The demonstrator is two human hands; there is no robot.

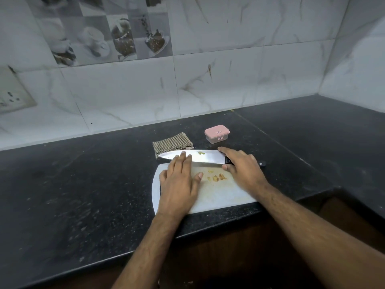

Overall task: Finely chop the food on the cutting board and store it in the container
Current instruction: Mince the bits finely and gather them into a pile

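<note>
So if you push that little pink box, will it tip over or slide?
The pink-lidded container would probably slide, not tip: it looks squat, wider than tall. It likely feels light, since its clear plastic walls show nothing obvious inside. The polished black countertop looks smooth, so it may skid easily.

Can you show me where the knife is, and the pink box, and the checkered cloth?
knife (195, 157): head view, on the flat of the shiny blade.
pink-lidded container (216, 131): head view, on the pink lid, which is on.
checkered cloth (169, 143): head view, on the middle of the folded cloth.
</note>
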